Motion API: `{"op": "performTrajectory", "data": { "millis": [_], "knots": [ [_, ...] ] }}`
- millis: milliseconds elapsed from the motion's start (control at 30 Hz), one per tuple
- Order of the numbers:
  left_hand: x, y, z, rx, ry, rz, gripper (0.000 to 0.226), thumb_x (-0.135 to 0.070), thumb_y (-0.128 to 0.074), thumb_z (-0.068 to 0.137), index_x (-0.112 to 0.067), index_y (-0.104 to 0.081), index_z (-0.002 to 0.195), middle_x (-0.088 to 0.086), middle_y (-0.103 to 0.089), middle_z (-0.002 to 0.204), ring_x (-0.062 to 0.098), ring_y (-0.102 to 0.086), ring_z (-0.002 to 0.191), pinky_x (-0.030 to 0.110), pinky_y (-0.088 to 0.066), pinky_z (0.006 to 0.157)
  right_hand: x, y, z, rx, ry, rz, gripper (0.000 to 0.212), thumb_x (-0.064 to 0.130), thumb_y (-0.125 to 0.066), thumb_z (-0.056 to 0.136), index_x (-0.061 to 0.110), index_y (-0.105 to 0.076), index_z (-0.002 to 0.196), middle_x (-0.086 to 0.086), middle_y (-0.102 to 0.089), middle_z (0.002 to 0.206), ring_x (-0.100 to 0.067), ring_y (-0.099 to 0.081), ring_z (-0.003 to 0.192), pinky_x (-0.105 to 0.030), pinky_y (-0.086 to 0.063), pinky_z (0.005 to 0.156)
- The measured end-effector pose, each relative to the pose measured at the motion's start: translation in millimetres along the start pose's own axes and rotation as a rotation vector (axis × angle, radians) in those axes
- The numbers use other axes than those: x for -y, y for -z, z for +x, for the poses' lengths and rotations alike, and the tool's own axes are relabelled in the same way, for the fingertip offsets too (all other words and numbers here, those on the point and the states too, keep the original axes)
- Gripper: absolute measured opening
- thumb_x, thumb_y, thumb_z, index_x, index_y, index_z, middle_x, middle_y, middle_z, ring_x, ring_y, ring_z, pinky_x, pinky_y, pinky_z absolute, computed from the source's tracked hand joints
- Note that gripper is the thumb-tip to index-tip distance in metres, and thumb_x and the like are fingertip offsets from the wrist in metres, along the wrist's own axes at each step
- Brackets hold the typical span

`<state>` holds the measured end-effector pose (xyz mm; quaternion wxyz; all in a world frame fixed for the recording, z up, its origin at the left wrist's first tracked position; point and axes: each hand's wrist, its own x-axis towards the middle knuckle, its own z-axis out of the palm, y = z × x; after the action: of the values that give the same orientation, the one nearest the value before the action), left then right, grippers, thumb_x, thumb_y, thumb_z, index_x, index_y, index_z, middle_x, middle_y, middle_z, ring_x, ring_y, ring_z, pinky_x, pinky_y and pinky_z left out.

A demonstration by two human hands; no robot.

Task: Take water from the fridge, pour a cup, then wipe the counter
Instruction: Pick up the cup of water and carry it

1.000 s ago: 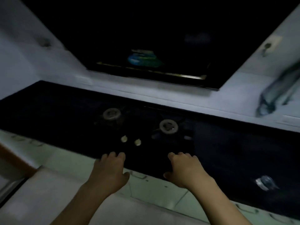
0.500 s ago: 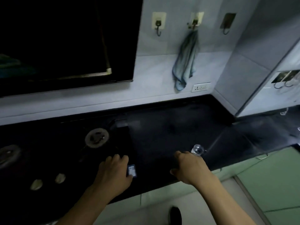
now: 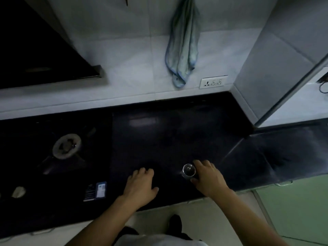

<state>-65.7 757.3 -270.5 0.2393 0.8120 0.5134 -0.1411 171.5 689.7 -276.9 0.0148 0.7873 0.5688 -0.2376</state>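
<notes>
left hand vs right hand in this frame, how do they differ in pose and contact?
The left hand lies palm down on the black glossy counter, touching no object; the right hand curls beside the small clear glass cup, fingers against its side. Whether that grip is closed cannot be told. The left hand sits nearer the stove burner. Both are bare, at the counter's front edge.

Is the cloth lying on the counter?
No, the cloth hangs on the wall above the counter, clear of both hands.
</notes>
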Motion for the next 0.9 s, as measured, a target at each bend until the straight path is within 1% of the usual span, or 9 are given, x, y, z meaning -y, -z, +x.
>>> {"op": "performTrajectory", "data": {
  "millis": [133,200,300,400,500,600,700,800,900],
  "knots": [
    [-16,-20,23,0.072,0.009,-0.098,0.049,-0.044,-0.063,0.091,-0.024,-0.046,0.132,0.0,-0.049,0.131,0.018,-0.048,0.118,0.033,-0.046,0.097,-13,-20,26,0.06,0.016,0.061,0.081,0.045,-0.07,0.084,0.025,-0.026,0.148,-0.008,-0.044,0.134,-0.028,-0.048,0.122,-0.039,-0.048,0.098],
    [-22,-28,33,0.098,0.028,-0.173,0.047,-0.04,-0.066,0.09,-0.024,-0.047,0.13,-0.001,-0.049,0.13,0.017,-0.048,0.117,0.03,-0.047,0.093,-16,-29,36,0.08,0.02,0.074,0.084,0.046,-0.071,0.084,0.024,-0.024,0.15,-0.009,-0.043,0.135,-0.027,-0.048,0.123,-0.04,-0.046,0.101],
    [-25,-40,46,0.127,0.071,-0.339,0.048,-0.034,-0.071,0.088,-0.024,-0.049,0.129,-0.003,-0.049,0.128,0.013,-0.051,0.114,0.026,-0.047,0.091,-17,-39,46,0.077,0.03,0.062,0.079,0.047,-0.071,0.084,0.024,-0.029,0.147,-0.008,-0.047,0.133,-0.026,-0.051,0.121,-0.04,-0.043,0.103],
    [-25,-56,59,0.171,0.196,-0.626,0.049,-0.025,-0.076,0.085,-0.024,-0.052,0.128,-0.002,-0.055,0.129,0.011,-0.058,0.11,0.022,-0.049,0.086,-16,-47,53,0.073,0.047,0.058,0.071,0.045,-0.07,0.085,0.024,-0.036,0.143,-0.006,-0.051,0.132,-0.024,-0.054,0.119,-0.039,-0.042,0.102],
    [-28,-64,68,0.188,0.349,-0.901,0.049,-0.006,-0.072,0.085,-0.018,-0.053,0.129,0.003,-0.059,0.129,0.013,-0.062,0.106,0.029,-0.055,0.089,-15,-51,56,0.068,0.033,0.096,0.064,0.04,-0.072,0.085,0.024,-0.041,0.138,-0.005,-0.052,0.13,-0.023,-0.056,0.116,-0.037,-0.043,0.102],
    [-31,-69,74,0.213,0.437,-1.126,0.049,0.003,-0.064,0.086,-0.019,-0.054,0.129,0.005,-0.06,0.131,0.016,-0.062,0.109,0.032,-0.057,0.087,-15,-51,57,0.074,0.026,0.132,0.062,0.038,-0.072,0.084,0.023,-0.042,0.136,-0.005,-0.052,0.128,-0.022,-0.057,0.112,-0.037,-0.044,0.1],
    [-32,-73,76,0.246,0.484,-1.34,0.043,0.004,-0.061,0.09,-0.024,-0.055,0.121,0.006,-0.06,0.131,0.02,-0.062,0.115,0.032,-0.056,0.083,-11,-49,53,0.067,0.058,0.164,0.062,0.039,-0.073,0.083,0.023,-0.044,0.135,-0.004,-0.052,0.126,-0.023,-0.057,0.11,-0.037,-0.045,0.099],
    [-35,-75,76,0.275,0.511,-1.486,0.04,0.007,-0.059,0.093,-0.02,-0.056,0.122,0.007,-0.06,0.129,0.022,-0.062,0.115,0.035,-0.054,0.084,-3,-45,46,0.05,0.099,0.205,0.062,0.04,-0.074,0.081,0.023,-0.046,0.134,-0.004,-0.053,0.124,-0.024,-0.059,0.107,-0.039,-0.047,0.096],
    [-34,-72,73,0.335,0.448,-1.581,0.039,0.007,-0.058,0.094,-0.014,-0.057,0.127,0.008,-0.065,0.126,0.024,-0.063,0.117,0.039,-0.053,0.09,5,-39,37,0.027,0.16,0.207,0.062,0.04,-0.073,0.083,0.021,-0.047,0.136,-0.005,-0.053,0.122,-0.025,-0.059,0.104,-0.039,-0.048,0.094]
  ]
}}
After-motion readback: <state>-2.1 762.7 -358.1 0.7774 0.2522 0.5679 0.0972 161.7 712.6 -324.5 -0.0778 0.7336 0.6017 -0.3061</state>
